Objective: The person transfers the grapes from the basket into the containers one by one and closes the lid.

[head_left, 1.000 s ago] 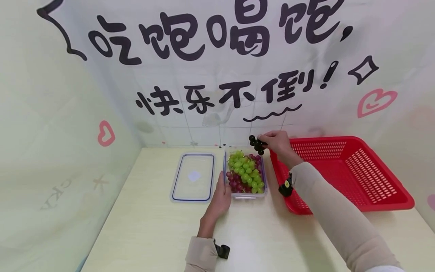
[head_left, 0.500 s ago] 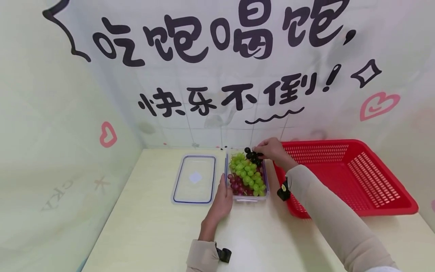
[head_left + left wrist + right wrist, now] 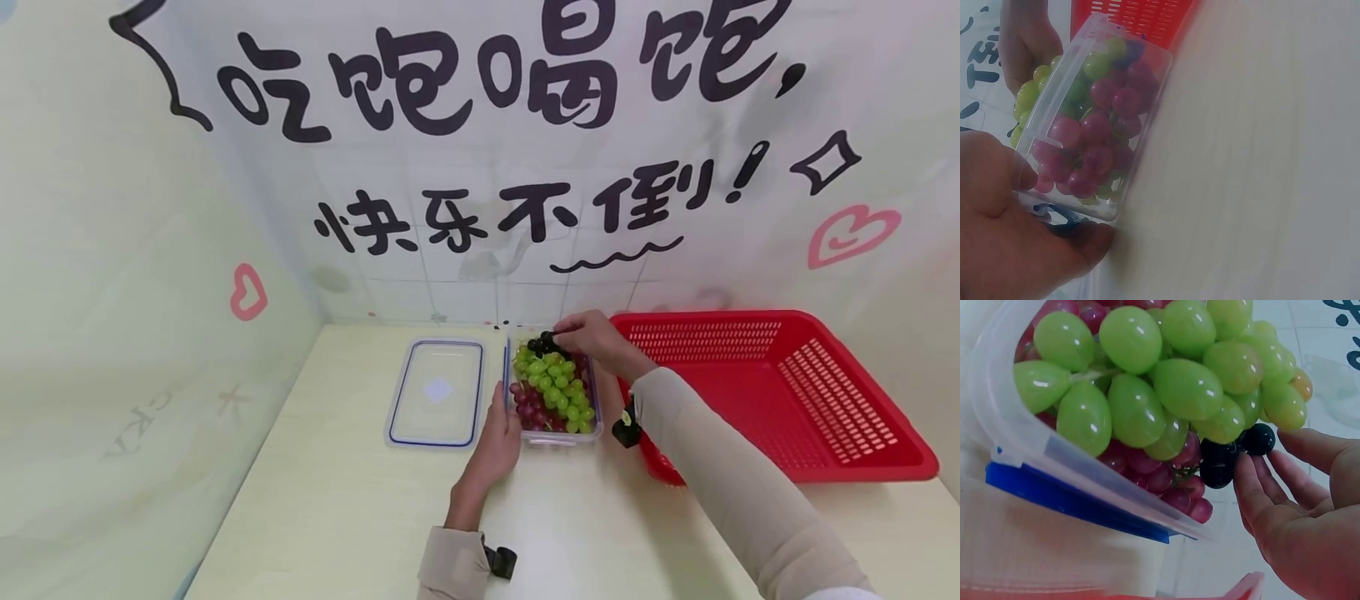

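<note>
A clear plastic food container (image 3: 562, 437) stands in the middle of the table, with red grapes (image 3: 530, 407) underneath and a bunch of green grapes (image 3: 555, 379) heaped on top. My left hand (image 3: 497, 442) holds the container's left side; in the left wrist view its thumb and a finger (image 3: 1022, 175) lie around the near wall by a blue-edged clip flap (image 3: 1063, 219). At the back end, my right hand (image 3: 596, 337) pinches a small bunch of black grapes (image 3: 1219, 465) between thumb and fingertips, low against the green ones. Part of the black bunch is hidden beneath the green grapes.
Left of the container lies its clear lid (image 3: 437, 392) with a blue seal. A red perforated basket (image 3: 795, 400) stands close on the right, under my right forearm. Behind the table rises a wall covering (image 3: 480, 283) printed with black characters.
My right hand has lowered the black grapes from above the container's back right corner, moving left onto the other grapes inside. The left hand keeps its hold. The head view has shifted slightly.
</note>
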Tool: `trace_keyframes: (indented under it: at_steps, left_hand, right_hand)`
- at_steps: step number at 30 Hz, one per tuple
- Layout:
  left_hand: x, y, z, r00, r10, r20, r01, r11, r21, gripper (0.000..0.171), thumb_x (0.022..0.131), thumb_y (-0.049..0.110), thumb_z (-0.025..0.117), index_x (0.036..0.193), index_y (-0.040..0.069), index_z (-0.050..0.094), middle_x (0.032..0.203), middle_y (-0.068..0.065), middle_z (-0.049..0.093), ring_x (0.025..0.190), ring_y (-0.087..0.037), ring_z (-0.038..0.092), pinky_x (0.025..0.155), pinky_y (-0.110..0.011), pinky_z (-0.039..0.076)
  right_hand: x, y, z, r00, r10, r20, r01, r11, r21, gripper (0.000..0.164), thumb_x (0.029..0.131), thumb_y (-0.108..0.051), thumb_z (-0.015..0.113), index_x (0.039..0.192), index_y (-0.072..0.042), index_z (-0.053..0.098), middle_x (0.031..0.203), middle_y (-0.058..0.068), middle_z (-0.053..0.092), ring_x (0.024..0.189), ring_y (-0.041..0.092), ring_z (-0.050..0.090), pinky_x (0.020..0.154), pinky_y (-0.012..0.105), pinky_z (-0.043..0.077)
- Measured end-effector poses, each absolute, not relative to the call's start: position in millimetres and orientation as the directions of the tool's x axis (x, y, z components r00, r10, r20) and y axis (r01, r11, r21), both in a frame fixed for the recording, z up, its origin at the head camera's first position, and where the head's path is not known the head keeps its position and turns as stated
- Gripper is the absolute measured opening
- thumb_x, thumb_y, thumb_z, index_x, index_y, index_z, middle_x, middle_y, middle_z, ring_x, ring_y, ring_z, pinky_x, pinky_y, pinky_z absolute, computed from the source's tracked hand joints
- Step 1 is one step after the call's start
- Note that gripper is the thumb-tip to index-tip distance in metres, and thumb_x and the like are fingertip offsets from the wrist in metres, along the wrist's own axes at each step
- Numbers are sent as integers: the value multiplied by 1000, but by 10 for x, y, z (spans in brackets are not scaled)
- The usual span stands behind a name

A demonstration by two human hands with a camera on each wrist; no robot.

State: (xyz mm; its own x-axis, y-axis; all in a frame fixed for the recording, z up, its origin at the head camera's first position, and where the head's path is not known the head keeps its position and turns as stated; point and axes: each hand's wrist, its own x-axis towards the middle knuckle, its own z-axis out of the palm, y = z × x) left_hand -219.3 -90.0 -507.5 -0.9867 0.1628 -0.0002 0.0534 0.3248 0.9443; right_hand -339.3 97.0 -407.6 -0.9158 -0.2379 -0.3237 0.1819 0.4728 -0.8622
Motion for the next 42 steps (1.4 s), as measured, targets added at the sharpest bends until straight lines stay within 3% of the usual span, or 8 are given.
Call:
trace_keyframes:
  at_steps: [11, 18, 34, 42]
  left_hand:
    - [-2146, -917, -5011, -984, 178, -7, 57, 349, 935, 61, 105, 9, 25, 156, -5, -6, 161, -32, 6, 149, -43, 13, 121, -55, 14]
    - [-2144, -970, -4984, -987, 162, -16, 43, 359, 932, 61, 106, 12, 25, 157, -3, -6, 161, -32, 6, 150, -43, 10, 121, -55, 12]
    - [-2073, -890, -5048, -991, 129, -40, 4, 325, 946, 59, 108, 14, 23, 157, -3, -6, 162, -28, 4, 150, -41, 7, 121, -56, 12]
    - [-2132, -885, -5015, -989, 149, -10, 43, 349, 936, 59, 107, 11, 26, 156, -7, -2, 161, -31, 8, 150, -42, 9, 121, -57, 13]
  right_hand:
    - [-3334, 1128, -4040, -939, -207, -274, 185, 369, -911, 34, 101, -6, 52, 133, 7, 54, 137, 26, 52, 127, 39, 53, 109, 46, 44]
    - [-3308, 1122, -3938, -935, -198, -293, 229, 291, -929, 34, 102, -7, 52, 134, 5, 53, 141, 27, 48, 131, 41, 49, 109, 46, 44]
    - [-3206, 1165, -3988, -933, -205, -295, 236, 269, -934, 38, 102, -9, 50, 137, 4, 48, 142, 25, 47, 131, 41, 48, 111, 48, 41]
    - [-3157, 1178, -3962, -942, -182, -281, 231, 254, -939, 38, 103, -9, 48, 138, 6, 47, 140, 25, 48, 130, 40, 50, 112, 48, 41]
